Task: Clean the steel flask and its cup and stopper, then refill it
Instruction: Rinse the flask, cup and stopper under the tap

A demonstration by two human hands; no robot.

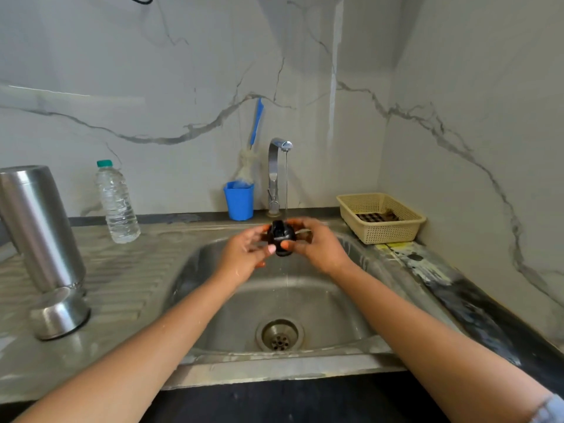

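Both hands hold the black stopper (pixel 280 238) over the sink (pixel 232 300), under a thin stream of water from the tap (pixel 276 175). My left hand (pixel 244 254) grips its left side with thumb and fingers. My right hand (pixel 314 244) pinches its right side and also seems to hold a brownish scrub pad (pixel 306 235) behind it. The steel flask (pixel 38 227) stands upside down on the left drainboard. Its steel cup (pixel 59 314) sits inverted in front of it.
A clear water bottle with a green cap (pixel 117 203) stands on the drainboard. A blue holder (pixel 239 200) with a blue-handled bottle brush sits left of the tap. A beige basket (pixel 381 216) sits at the right. The drain (pixel 280 334) lies below.
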